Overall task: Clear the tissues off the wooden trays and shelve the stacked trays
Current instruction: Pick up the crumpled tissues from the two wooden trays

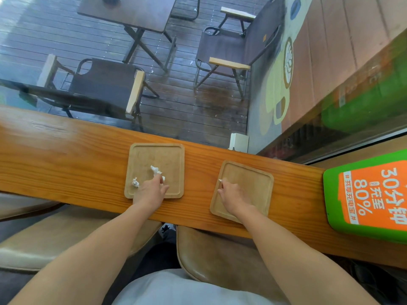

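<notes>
Two square wooden trays lie side by side on a long wooden counter (66, 159). On the left tray (154, 155), my left hand (152, 190) pinches a crumpled white tissue (156, 170) near the tray's middle. A second small tissue ball (135, 183) rests loose at that tray's near-left corner. The right tray (253, 179) is turned slightly. My right hand (233, 198) lies over it, fingers closed on a small white tissue scrap (220, 180) at its left rim.
A green and orange sign (370, 197) stands on the counter at the right. Tan stool seats (220, 256) sit below the counter's near edge. Beyond a window are dark chairs (103, 84) and a table (132, 12) on decking. No shelf shows.
</notes>
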`<state>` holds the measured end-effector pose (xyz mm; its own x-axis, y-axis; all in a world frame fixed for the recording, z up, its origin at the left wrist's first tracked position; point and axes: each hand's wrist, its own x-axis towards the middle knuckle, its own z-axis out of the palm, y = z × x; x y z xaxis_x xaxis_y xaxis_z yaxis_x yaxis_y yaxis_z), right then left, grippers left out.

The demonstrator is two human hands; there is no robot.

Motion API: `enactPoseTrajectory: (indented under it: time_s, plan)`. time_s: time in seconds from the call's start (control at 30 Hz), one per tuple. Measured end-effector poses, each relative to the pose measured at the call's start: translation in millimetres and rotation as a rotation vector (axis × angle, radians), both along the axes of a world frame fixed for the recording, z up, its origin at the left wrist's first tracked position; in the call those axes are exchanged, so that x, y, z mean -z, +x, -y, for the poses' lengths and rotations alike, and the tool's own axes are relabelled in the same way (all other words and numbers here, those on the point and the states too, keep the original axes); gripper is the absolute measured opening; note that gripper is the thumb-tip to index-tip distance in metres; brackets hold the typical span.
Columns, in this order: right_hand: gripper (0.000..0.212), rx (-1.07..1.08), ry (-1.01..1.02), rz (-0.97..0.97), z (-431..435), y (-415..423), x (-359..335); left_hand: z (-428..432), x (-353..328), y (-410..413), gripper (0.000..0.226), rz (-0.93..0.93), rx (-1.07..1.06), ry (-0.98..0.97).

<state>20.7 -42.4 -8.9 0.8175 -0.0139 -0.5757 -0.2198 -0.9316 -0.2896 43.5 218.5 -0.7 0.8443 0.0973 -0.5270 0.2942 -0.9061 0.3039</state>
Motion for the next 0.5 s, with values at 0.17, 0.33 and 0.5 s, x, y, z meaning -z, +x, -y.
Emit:
enactPoseTrajectory:
  time_s: [0.17, 0.33, 0.5]
  plan:
    - [0.017, 0.043, -0.017, 0.003, 1, 5, 2, -5, 6, 7, 0.024, 0.029, 0.03, 0.03]
    - [0.015, 0.066, -0.044, -0.031, 4, 11, 8, 0, 13, 7, 0.027, 0.027, 0.053, 0.077]
    - [0.027, 0.127, -0.042, -0.062, 8, 14, 18, 6, 18, 8, 0.028, 0.002, 0.077, 0.121]
